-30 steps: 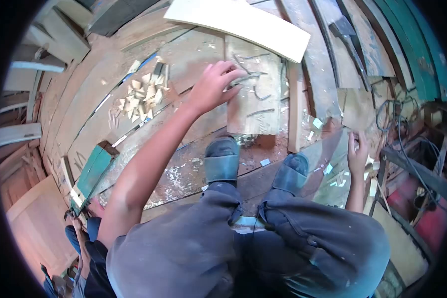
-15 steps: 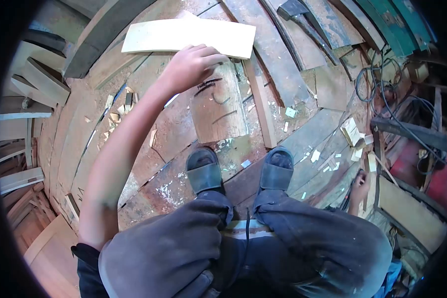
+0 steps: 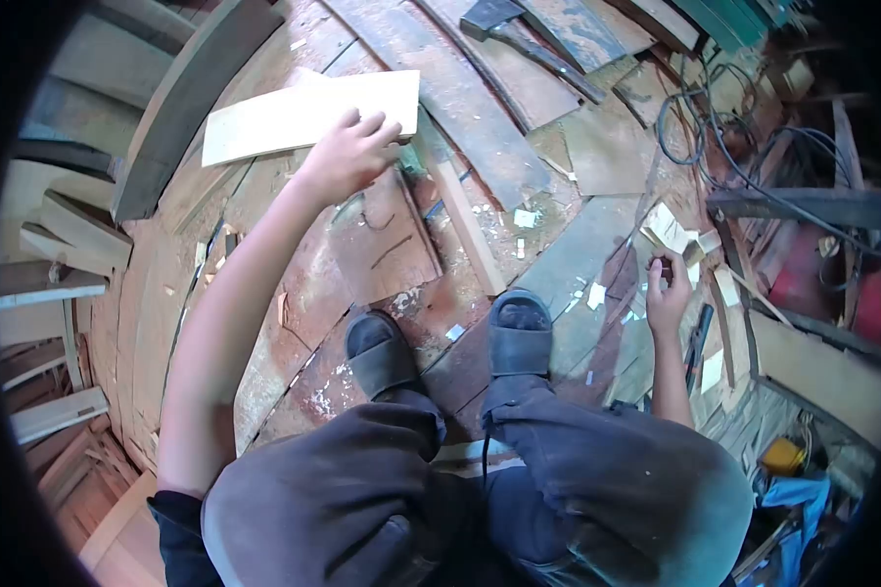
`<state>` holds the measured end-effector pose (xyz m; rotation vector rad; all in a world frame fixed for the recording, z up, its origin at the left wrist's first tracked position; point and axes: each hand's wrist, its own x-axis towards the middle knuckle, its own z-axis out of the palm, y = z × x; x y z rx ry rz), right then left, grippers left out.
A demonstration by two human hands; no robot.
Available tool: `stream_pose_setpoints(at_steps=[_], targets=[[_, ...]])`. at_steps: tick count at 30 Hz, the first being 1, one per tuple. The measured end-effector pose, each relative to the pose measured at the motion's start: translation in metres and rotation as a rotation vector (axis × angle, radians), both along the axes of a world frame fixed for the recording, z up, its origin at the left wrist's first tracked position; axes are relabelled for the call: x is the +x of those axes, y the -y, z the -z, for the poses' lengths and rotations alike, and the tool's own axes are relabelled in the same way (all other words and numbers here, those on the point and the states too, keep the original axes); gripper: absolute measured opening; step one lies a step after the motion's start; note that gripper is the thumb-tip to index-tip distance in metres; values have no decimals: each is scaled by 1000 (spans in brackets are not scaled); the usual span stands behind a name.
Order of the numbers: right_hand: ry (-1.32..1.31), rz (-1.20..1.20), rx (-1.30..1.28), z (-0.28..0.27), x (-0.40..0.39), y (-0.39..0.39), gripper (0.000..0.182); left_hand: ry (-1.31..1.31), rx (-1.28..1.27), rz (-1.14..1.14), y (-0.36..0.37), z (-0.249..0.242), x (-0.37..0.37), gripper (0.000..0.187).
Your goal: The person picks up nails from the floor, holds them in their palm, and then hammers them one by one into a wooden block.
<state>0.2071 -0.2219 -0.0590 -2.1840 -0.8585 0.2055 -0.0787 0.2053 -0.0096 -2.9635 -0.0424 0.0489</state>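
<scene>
A pale curved wooden board (image 3: 264, 122) lies across the far end of a wooden block (image 3: 387, 245) marked with dark strokes. My left hand (image 3: 347, 161) is closed over the board's near edge, close to its right end; its fingertips are partly hidden. To the right, my right hand (image 3: 666, 293) is raised above the floor with its fingers curled together. Something dark shows between those fingers, too small to name. Below that hand, a black tool (image 3: 697, 342) rests on the floor among wood chips (image 3: 666, 230).
An axe (image 3: 529, 44) lies on floor planks at the back. Coiled cable (image 3: 695, 127) hangs at the right beside a dark beam (image 3: 803, 205). Curved timber pieces (image 3: 78, 235) are stacked on the left. A narrow wooden strip (image 3: 465, 225) runs beside the block, near my sandals (image 3: 519, 338).
My right hand has risen from beside the black tool, moving forward, and the tool stays on the floor. My left hand remains at the board. The whole view has shifted.
</scene>
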Motion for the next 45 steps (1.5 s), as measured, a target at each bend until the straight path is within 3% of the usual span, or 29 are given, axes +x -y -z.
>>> stream_pose_setpoints(at_steps=[3,5,9,13,18,22,25,29,33,36,39,40,41,43,45], targets=[[92,60,-69,3,16,42,11,197,-46,-130,6,-3,-28,22],[174,265,-166,9,35,104,12,290,-217,-329,15,-8,-48,31],[240,617,-268,21,49,227,17,293,-182,-552,13,6,-97,24],[249,491,-636,55,32,317,25,283,-235,-650,11,23,-118,21],[205,494,-670,57,12,302,26,341,-423,-726,23,16,-111,20],[44,536,-698,59,23,304,22,385,-455,-672,34,7,-116,18],[-232,531,-531,47,24,301,17,415,-504,-661,37,10,-135,15],[-12,645,-539,50,23,312,24,369,-570,-807,32,29,-167,12],[81,579,-742,79,23,324,29,423,-607,-848,29,36,-181,13],[-137,638,-605,75,29,327,29,425,-648,-895,34,29,-178,13],[-324,523,-716,106,56,362,30,403,-658,-874,31,34,-186,13],[-215,438,-836,105,59,362,31,467,-762,-882,44,19,-170,12],[-231,292,-928,78,59,338,35,455,-730,-842,47,11,-164,13],[12,277,-808,64,45,326,29,430,-664,-774,47,1,-165,15],[-217,269,-784,28,38,316,37,436,-558,-812,42,5,-174,18]])
